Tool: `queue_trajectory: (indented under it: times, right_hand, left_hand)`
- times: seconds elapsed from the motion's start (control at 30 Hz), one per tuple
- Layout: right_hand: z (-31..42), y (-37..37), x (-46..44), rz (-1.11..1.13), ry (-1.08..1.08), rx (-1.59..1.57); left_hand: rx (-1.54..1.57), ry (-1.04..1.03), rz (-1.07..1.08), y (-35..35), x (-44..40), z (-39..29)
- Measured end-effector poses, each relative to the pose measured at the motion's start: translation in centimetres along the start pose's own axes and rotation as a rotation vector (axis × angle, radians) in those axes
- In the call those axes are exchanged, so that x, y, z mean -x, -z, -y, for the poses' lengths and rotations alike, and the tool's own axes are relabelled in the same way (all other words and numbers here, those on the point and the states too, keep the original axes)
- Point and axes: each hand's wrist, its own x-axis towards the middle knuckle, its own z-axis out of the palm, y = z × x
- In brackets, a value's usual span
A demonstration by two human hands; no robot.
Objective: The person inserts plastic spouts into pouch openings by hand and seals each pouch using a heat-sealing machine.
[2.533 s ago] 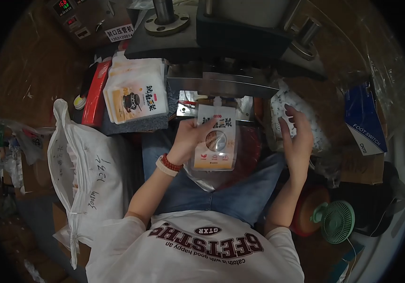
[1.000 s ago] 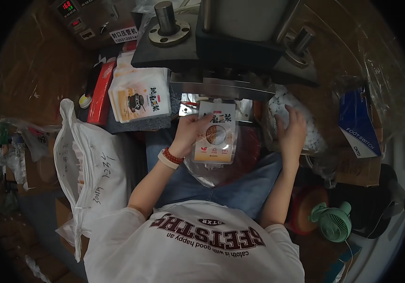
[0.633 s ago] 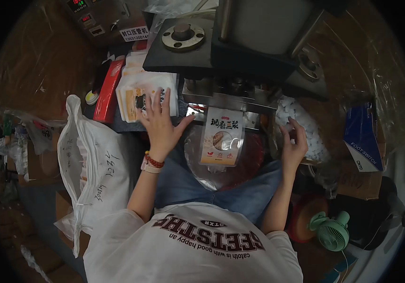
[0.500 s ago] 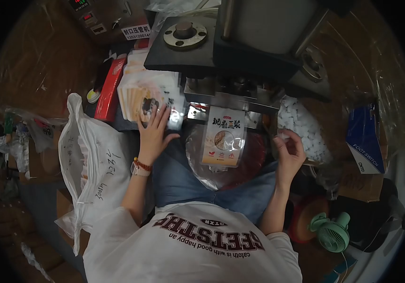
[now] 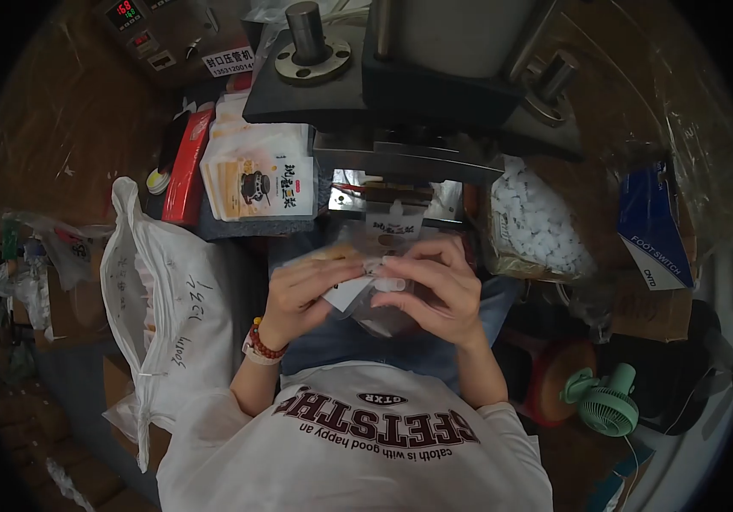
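Above my lap, my left hand (image 5: 319, 286) grips a printed plastic pouch (image 5: 347, 293), seen at a slant. My right hand (image 5: 439, 288) pinches a small white plastic spout (image 5: 390, 284) against the edge of that pouch. Whether the spout sits inside the pouch opening cannot be made out. Just behind my fingers lies another printed pouch (image 5: 394, 224) with a white spout at its top, partly covered by my hands. Beyond it stands the sealing press (image 5: 439, 162) with its shiny metal plate. To the left rests a stack of printed pouches (image 5: 257, 183).
A clear bag of white spouts (image 5: 537, 222) sits right of the press. A white woven sack (image 5: 183, 316) stands left, beside a red box (image 5: 187, 166). A blue foot-switch box (image 5: 655, 226) and a green fan (image 5: 607, 405) are at right. The control box (image 5: 170, 38) is at upper left.
My left hand has left the stack and brought a pouch over my lap. My right hand has moved left with a spout. The pouch at the press has dropped, and the press posts stick up higher.
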Motion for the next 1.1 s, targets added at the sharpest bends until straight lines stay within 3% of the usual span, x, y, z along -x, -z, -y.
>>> queue_trajectory:
  times: [0.07,0.13,0.17,0.23,0.27,0.4,0.47,0.6,0.67,0.73,0.77,0.83,0.9,0.97,1.0,1.07,1.1]
  right_hand:
    - [-0.3,0.5,0.2,-0.009,-0.078,-0.045]
    - [-0.8,0.2,0.2,-0.067,-0.207,0.063]
    - [-1.0,0.0,0.3,-0.123,-0.33,0.166]
    - [-2.0,1.3,1.3,-0.207,-0.376,0.213]
    - [-2.5,2.4,1.7,-0.287,-0.428,0.258]
    - [-5.0,6.5,2.1,-0.354,-0.53,0.524]
    - [-8.2,6.5,3.3,-0.147,-0.572,0.944]
    - [-10.4,6.5,4.4,-0.025,-0.628,0.854]
    - [-10.1,6.5,4.4,-0.002,-0.723,0.837]
    - [-10.2,6.5,4.9,-0.056,-0.636,0.856]
    - [-10.3,6.5,5.1,-0.111,-0.561,0.875]
    - [-10.0,6.4,5.0,-0.181,-0.546,0.857]
    - [-9.6,6.1,5.1,-0.251,-0.535,0.833]
    - [-9.0,6.0,4.8,-0.457,-0.448,0.706]
    - [-7.8,5.7,4.0,-0.464,-0.451,0.707]
    - [-3.7,4.6,1.8,-0.32,-0.304,0.571]
    - [-2.4,3.8,1.4,-0.23,-0.235,0.519]
  left_hand:
    - [0.128,0.018,0.037,-1.2,-0.1,-0.2]
    - [0.378,0.401,0.121,-3.9,0.4,0.9]
    - [0.378,0.399,0.121,-5.4,0.6,1.7]
    - [0.74,0.821,0.064,-7.7,-0.2,2.7]
    - [0.885,0.921,0.025,-7.8,-1.0,2.8]
    - [1.102,0.987,-0.092,-8.1,-3.9,4.8]
    - [1.13,1.029,-0.086,-8.1,-4.8,5.3]
    - [1.15,1.06,-0.096,-8.5,-4.7,5.7]
    - [1.073,1.076,-0.059,-7.9,-4.1,6.5]
    - [0.321,0.763,-0.003,-5.9,-3.9,7.0]
    - [0.021,0.746,-0.046,-4.2,-3.6,6.7]
    - [-0.92,0.325,-0.181,-1.8,-2.2,6.6]
    - [-0.927,0.368,-0.102,-0.5,1.7,9.1]
    - [-0.876,0.226,0.118,0.6,4.3,10.4]
    - [-0.877,0.22,0.121,0.9,4.5,10.1]
    - [-0.417,0.372,0.008,1.7,5.0,8.3]
    - [-0.382,0.396,-0.105,1.3,3.9,6.6]
